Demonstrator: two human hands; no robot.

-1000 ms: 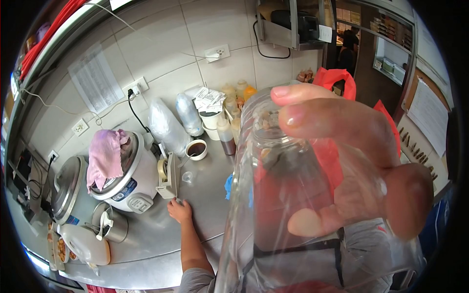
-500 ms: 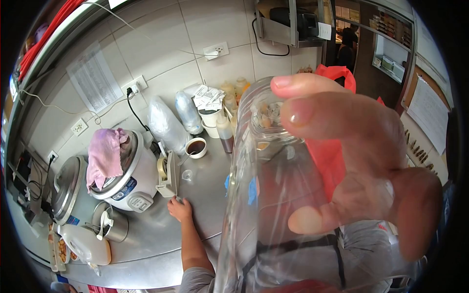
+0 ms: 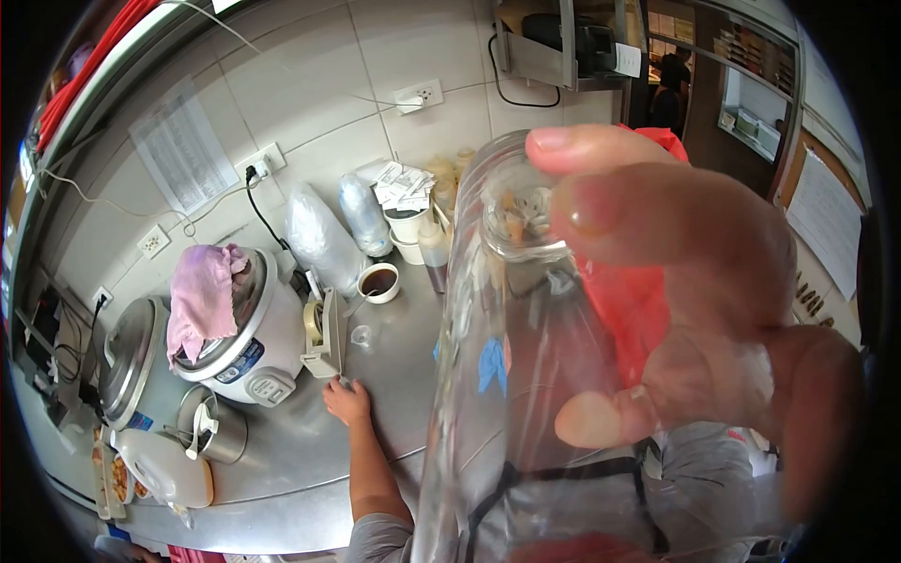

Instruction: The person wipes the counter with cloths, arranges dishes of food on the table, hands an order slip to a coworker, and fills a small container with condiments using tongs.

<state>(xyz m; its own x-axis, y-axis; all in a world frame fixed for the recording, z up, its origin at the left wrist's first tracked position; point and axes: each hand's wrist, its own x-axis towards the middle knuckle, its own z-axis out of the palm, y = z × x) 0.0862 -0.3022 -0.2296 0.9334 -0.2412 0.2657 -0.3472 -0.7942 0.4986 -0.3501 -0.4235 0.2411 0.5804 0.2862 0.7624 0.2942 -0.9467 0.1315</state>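
Close to the camera, my right hand [image 3: 694, 281] grips a clear plastic container [image 3: 469, 375] with a rounded, ridged end; its exact kind is hard to tell. The fingers lie over its upper end and the thumb presses lower down. The counter shows through its walls. My left hand [image 3: 347, 401] rests on the steel counter [image 3: 291, 450], fingers closed at the front end of a tape dispenser [image 3: 325, 338]. What those fingers pinch, if anything, is too small to make out. Behind stand a small clear cup [image 3: 361, 335] and a white bowl [image 3: 378, 283] of dark liquid with a utensil.
On the left are a rice cooker [image 3: 258, 342] with a pink cloth [image 3: 205, 300], a second cooker [image 3: 131, 361], a steel pot [image 3: 225, 433] and a plastic jug [image 3: 169, 467]. Bagged items [image 3: 319, 239] and a squeeze bottle [image 3: 434, 251] line the wall. A red bag [image 3: 629, 310] hangs behind my right hand.
The clear container and my right hand have shifted slightly, with the container's ridged end a little higher. My left hand stays by the tape dispenser.
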